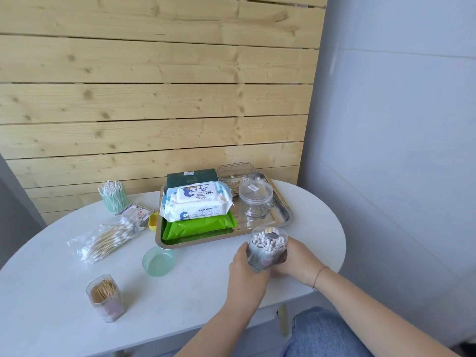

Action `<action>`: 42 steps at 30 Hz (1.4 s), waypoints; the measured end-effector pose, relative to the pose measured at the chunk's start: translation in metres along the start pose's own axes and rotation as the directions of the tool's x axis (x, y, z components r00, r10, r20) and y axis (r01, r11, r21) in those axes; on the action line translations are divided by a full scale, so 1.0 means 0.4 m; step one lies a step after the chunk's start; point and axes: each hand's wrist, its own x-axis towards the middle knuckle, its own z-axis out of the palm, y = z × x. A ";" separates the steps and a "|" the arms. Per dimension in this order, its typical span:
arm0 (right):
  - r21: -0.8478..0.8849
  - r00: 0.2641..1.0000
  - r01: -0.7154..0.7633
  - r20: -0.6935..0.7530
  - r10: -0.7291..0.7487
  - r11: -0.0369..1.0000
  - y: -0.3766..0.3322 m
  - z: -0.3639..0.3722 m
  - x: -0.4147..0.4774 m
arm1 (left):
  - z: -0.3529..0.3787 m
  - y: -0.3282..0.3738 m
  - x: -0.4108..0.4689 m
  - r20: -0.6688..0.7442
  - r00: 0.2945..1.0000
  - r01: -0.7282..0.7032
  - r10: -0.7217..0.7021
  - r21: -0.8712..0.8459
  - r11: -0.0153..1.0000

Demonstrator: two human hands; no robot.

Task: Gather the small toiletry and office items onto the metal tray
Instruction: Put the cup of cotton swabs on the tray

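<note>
A clear jar of white cotton swabs [268, 244] stands on the table just in front of the metal tray [282, 215]. My left hand [246, 275] and my right hand [296, 256] both wrap around it. On the tray lie a baby wipes pack [197, 203], a green pack [199, 225], a dark green box [192, 177], a clear round jar [255, 202] and a clear square container [235, 173]. Left of the tray sit a green swab cup [113, 195], a bag of swabs [108, 239], a toothpick holder [105, 297] and a green lid [158, 261].
A small yellow box [153, 221] and a card packet [134, 211] lie by the tray's left edge. The white table [51, 318] is rounded; its front edge is near my lap. A wooden slat wall stands behind, a grey wall to the right.
</note>
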 end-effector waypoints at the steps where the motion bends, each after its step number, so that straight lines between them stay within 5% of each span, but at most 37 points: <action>1: -0.008 0.999 0.019 -0.028 -0.019 1.000 -0.003 0.000 -0.001 | -0.003 0.008 0.006 0.003 1.000 -0.020 0.020 -0.006 1.000; 10: 0.002 0.955 0.063 -0.292 -0.060 0.998 -0.114 -0.049 0.061 | -0.030 0.109 0.130 -0.010 0.989 -0.150 0.150 -0.058 0.987; 14: -0.001 0.935 -0.072 -0.347 0.068 0.997 -0.138 -0.021 0.145 | -0.019 0.078 0.213 -0.028 0.998 -0.050 0.048 -0.086 0.995; 30: -0.345 0.940 -0.278 -0.290 0.180 0.897 -0.102 0.050 0.268 | -0.019 0.091 0.218 -0.089 0.983 0.171 -0.159 0.154 0.973; 42: -0.487 0.958 -0.279 -0.203 0.203 0.828 -0.121 0.043 0.264 | -0.018 0.113 0.219 -0.040 0.973 0.228 -0.226 0.090 0.969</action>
